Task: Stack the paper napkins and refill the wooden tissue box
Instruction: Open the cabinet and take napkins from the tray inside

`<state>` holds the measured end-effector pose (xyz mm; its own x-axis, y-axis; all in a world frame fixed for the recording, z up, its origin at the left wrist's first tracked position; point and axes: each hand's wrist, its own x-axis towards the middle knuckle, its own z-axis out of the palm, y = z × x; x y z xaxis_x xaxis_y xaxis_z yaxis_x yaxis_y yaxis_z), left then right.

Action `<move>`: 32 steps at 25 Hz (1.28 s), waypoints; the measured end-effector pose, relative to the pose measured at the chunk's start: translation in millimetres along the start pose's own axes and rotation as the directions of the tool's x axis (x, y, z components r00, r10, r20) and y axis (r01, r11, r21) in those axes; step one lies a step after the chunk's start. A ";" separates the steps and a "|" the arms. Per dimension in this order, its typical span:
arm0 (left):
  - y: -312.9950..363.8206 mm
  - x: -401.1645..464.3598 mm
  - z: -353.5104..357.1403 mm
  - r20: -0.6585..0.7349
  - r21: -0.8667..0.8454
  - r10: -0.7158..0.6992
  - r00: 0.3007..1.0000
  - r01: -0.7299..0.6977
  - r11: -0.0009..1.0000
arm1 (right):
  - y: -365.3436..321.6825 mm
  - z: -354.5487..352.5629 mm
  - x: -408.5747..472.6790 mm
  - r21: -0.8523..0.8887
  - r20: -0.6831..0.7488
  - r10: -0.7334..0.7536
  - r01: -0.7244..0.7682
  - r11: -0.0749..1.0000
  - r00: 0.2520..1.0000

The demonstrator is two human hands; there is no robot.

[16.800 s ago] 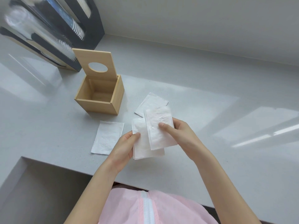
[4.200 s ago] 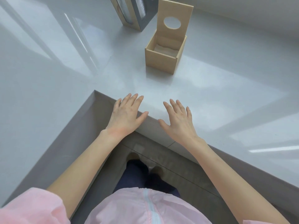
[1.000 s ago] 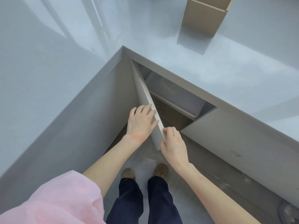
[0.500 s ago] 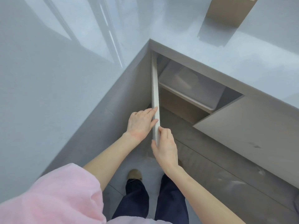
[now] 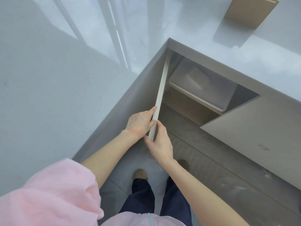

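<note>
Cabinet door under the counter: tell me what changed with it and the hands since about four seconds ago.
Then both hands lay flat on the counter edge and the door was shut. Now the cabinet door is swung wide open, with the left hand and right hand gripping its edge, exposing a translucent bin on a shelf inside. The wooden tissue box stayed on the counter.

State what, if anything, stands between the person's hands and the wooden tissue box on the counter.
The counter's edge. Both the left hand and right hand are below it, gripping the open cabinet door. The wooden tissue box stands on top, farther back; nothing else visible intervenes.
</note>
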<state>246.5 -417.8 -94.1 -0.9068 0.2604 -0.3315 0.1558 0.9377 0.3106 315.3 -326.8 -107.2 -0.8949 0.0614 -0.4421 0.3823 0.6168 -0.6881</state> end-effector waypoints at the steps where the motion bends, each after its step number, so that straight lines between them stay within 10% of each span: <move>1: 2.2 -1.3 -0.5 0.012 0.004 0.001 1.000 -0.001 1.000 | 1.2 -1.6 0.0 -0.021 0.004 -0.008 0.008 1.000 1.000; 32: 114.3 86.9 19.0 0.071 0.138 -0.103 0.992 0.092 0.986 | 87.3 -168.2 98.3 -0.609 0.103 -0.136 0.171 0.775 0.985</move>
<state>193.0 -283.7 -104.3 -0.8880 0.1785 -0.4237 0.1241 0.9804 0.1530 222.0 -134.9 -114.0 -0.9102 -0.1041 -0.4008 0.0030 0.9662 -0.2579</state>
